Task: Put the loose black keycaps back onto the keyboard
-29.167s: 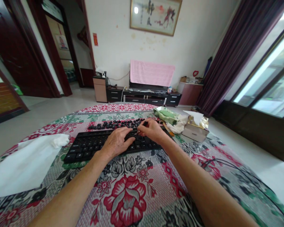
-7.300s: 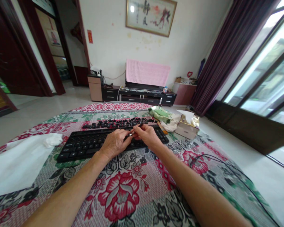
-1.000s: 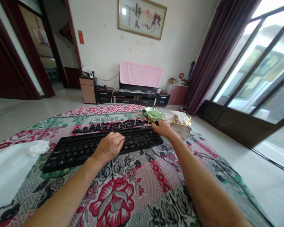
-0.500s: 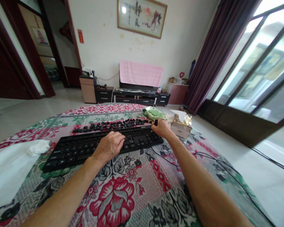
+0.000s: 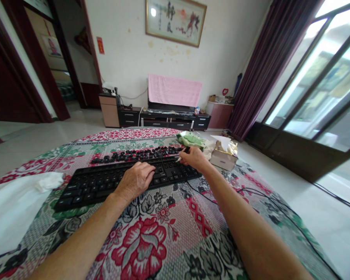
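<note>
A black keyboard lies at a slant on the patterned tablecloth, some of its keys off on the right part. My left hand rests on its middle with curled fingers, holding it against the table. Over the keyboard's right part, my right hand pinches a thin tool with a pale tip and a dark upper end. Its exact kind is too small to tell. Loose black keycaps lie in a long row just beyond the keyboard.
A white cloth lies on the left. Behind my right hand are a green packet and a tissue box. Black cable runs over the right of the tablecloth.
My right hand has shifted left and turned, so the tool's pale tip now shows over the keyboard's right part. My left hand stays in place.
</note>
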Action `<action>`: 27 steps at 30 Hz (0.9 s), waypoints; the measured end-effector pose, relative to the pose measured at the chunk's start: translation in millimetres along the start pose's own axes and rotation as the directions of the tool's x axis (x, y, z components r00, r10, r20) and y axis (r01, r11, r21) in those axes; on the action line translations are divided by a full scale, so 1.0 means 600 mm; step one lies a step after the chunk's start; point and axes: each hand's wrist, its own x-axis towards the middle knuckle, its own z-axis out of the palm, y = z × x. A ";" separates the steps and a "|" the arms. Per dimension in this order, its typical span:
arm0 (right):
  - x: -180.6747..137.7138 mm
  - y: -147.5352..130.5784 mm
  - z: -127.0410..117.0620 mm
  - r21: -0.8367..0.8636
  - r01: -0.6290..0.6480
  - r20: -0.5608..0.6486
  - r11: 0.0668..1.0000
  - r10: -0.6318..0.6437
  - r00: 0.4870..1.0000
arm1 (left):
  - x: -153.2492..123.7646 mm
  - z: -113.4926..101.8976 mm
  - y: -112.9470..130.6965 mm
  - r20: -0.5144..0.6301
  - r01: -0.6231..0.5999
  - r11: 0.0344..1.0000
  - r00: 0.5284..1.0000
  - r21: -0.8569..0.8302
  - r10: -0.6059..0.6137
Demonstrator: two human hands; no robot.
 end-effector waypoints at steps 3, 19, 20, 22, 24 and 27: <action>-0.009 -0.019 0.023 0.031 0.073 0.087 0.997 -0.076 0.993 | 0.000 -0.001 0.000 0.006 0.003 1.000 1.000 0.004 -0.003; -0.059 -0.084 0.085 0.493 -0.022 0.210 0.870 -0.094 0.973 | 0.008 -0.012 0.015 0.028 0.090 0.995 0.996 -0.031 -0.089; -0.060 -0.085 0.089 0.495 -0.029 0.204 0.869 -0.084 0.975 | 0.008 -0.012 0.015 0.036 0.085 0.996 0.996 -0.016 -0.085; -0.061 -0.085 0.096 0.465 -0.026 0.172 0.885 -0.061 0.983 | 0.009 -0.011 0.016 0.049 0.075 0.997 0.996 0.030 -0.077; -0.060 -0.085 0.097 0.414 -0.010 0.102 0.910 -0.035 0.994 | 0.010 -0.010 0.018 0.068 0.061 0.995 0.996 0.074 -0.066; -0.059 -0.087 0.089 0.430 0.008 -0.013 0.903 -0.003 1.000 | 0.010 -0.011 0.019 0.085 0.061 0.994 0.994 0.089 -0.068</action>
